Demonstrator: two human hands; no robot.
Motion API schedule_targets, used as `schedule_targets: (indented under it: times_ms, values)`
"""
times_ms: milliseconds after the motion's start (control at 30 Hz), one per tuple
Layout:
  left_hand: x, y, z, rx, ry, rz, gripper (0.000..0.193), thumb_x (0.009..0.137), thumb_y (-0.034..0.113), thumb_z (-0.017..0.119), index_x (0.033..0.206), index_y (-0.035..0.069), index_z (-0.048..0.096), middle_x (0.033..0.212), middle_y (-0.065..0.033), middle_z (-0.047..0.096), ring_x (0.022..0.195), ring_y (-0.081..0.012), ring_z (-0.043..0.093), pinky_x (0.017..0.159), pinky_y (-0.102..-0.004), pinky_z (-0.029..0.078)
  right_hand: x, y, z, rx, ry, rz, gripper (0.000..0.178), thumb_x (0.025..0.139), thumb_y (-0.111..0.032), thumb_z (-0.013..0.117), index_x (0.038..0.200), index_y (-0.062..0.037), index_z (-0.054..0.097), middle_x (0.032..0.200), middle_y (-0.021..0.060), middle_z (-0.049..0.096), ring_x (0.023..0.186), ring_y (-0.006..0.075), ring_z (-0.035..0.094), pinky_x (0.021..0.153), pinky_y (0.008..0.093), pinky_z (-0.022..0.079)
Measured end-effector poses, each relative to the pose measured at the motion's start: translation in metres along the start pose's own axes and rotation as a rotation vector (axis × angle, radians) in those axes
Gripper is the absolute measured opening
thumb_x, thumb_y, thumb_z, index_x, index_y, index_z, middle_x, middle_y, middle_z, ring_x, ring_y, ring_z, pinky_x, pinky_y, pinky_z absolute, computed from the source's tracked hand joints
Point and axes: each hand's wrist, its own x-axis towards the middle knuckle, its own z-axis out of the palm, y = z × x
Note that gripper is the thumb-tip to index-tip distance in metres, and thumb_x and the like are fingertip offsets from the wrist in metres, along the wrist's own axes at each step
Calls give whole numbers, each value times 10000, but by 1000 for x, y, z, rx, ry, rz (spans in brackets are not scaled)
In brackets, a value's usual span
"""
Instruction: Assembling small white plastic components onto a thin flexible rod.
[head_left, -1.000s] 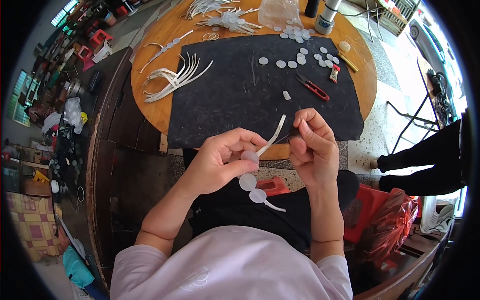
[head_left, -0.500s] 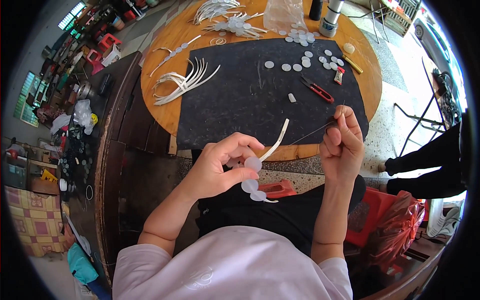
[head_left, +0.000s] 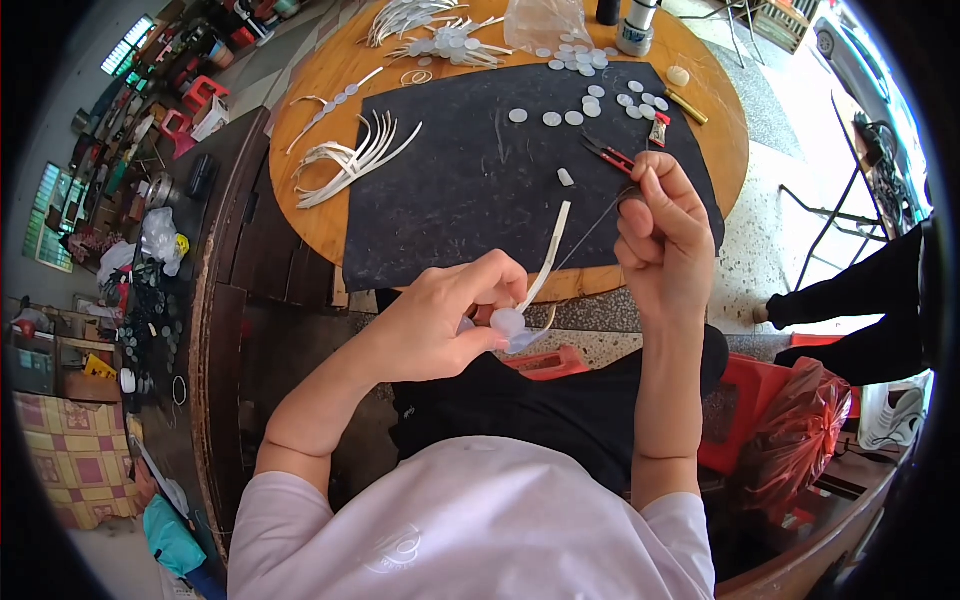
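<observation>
My left hand (head_left: 435, 322) is closed in a pinch on a white strip (head_left: 556, 245) with round translucent discs (head_left: 508, 322) attached. One end of the strip sticks up past my fingers; another curls out below the discs. Raised at the right, my right hand (head_left: 668, 235) pinches what looks like a thin needle, its tip hard to see. A dark band (head_left: 630, 194) sits on one of its fingers. Taut thread (head_left: 588, 238) runs from it down toward the strip. Just behind that hand, red-handled thread snips (head_left: 608, 155) lie on the black mat (head_left: 450, 190).
Loose discs (head_left: 574, 118) are scattered on the mat's far side. A small white piece (head_left: 565, 177) lies mid-mat. Bundled white strips (head_left: 350, 165) rest on the round wooden table (head_left: 290, 130) at left. A gold tube (head_left: 687, 108) and a red packet (head_left: 659, 130) are at right.
My right hand has risen and moved slightly away from me, drawing the thread up more steeply. The strip and discs in my left hand have turned, with the lower discs swinging up. The view has shifted slightly.
</observation>
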Motion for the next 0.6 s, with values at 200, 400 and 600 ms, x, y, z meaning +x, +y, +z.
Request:
schedule_targets:
  times_ms: [200, 400, 600]
  values:
    - [2, -7, 0, -91, -97, 50, 250, 727, -24, 633, 895, 33, 456, 729, -31, 638, 685, -95, 604, 637, -248, 444, -1, 2, 5, -95, 12, 5, 60, 910, -115, 489, 897, -65, 520, 582, -10, 474, 389, -13, 242, 364, 148, 166]
    - [-1, -3, 13, -236, -29, -128, 202, 769, -9, 587, 888, 27, 427, 672, -62, 589, 619, -114, 550, 631, -249, 440, 0, 7, 2, -83, 34, -26, 57, 911, -110, 484, 895, -71, 522, 577, -11, 468, 402, -11, 265, 367, 147, 168]
    - [-14, -9, 13, -26, 15, -141, 194, 781, -7, 587, 883, 24, 425, 662, -55, 587, 613, -82, 528, 593, -239, 419, -2, 8, -27, 7, 38, -19, 57, 911, -102, 472, 899, -69, 517, 593, -8, 468, 405, -1, 272, 366, 153, 175]
